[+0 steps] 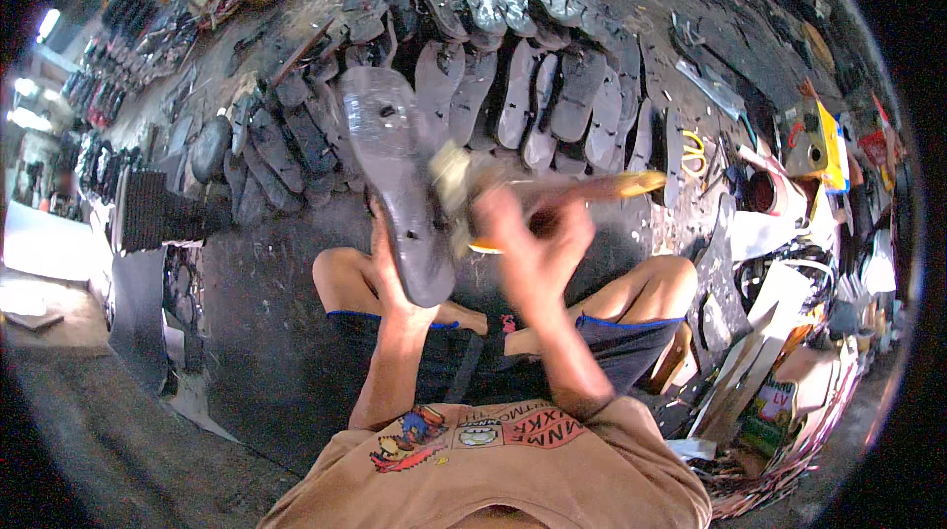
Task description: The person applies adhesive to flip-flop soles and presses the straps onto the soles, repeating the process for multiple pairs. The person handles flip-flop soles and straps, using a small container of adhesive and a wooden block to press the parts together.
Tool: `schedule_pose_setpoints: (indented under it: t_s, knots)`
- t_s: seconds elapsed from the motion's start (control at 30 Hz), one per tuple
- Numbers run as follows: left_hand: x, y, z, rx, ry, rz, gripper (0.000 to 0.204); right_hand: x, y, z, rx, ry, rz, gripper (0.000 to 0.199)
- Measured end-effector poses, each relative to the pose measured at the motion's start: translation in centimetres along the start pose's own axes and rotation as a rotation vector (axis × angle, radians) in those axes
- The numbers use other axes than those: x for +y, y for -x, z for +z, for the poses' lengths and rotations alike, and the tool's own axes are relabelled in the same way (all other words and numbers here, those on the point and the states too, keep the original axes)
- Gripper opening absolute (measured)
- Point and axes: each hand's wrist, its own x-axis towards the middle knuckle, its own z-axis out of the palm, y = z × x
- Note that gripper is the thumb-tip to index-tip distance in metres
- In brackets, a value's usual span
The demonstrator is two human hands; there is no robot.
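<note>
Person seated cross-legged on the dark concrete floor (266,332), knees spread, wearing a tan printed T-shirt (493,470) and dark shorts with blue hem (631,341). Left hand (395,272) was closed around the heel end of a grey rubber sandal sole (395,174), held upright and slightly tilted above the lap, toe end pointing away from the body. Right hand (533,238) was motion-blurred just beside the sole, clamped on a long wooden-handled brush (592,188) whose pale head met the sole's right edge; the exact finger grip could not be resolved through the blur. The two hands were close together, apart only by the sole's width. To the right of the knee lay a heap of cardboard and paper scraps (769,371). Beyond the hands, rows of similar grey soles (533,95) lay overlapping in an arc on the floor. Yellow-handled scissors (693,152) lay at the right end of that arc.
</note>
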Motion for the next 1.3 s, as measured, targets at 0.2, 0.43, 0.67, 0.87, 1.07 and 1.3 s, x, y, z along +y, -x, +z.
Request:
schedule_pose_setpoints:
  t_s: [0.2,0.43,0.67,0.87,1.07,1.3]
  knots:
    - [14.2,-6.4,2.0,0.146,-0.199,0.442,0.053,2.8,-0.9,-7.2,-0.030,0.089,0.166,0.017]
    - [24.9,-26.2,-0.7,-0.089,0.305,0.156,0.068,18.9,-11.1,-17.8,0.334,0.191,0.275,0.034]
    - [13.8,-41.0,-5.0,0.279,0.403,-0.072,0.049,20.1,-10.6,-15.7,0.319,0.207,0.254,0.042]
    - [10.0,-26.8,-9.4,0.225,-0.025,0.035,0.069,21.6,-10.0,-17.7,0.326,0.288,0.341,0.052]
    - [24.1,6.3,-24.7,0.488,-1.349,0.178,0.051,16.6,-9.2,-18.0,0.341,0.773,0.096,0.049]
    - [13.0,28.7,-25.6,0.721,-1.522,-0.329,0.069,6.0,-5.2,-10.3,0.319,0.563,-0.030,0.039]
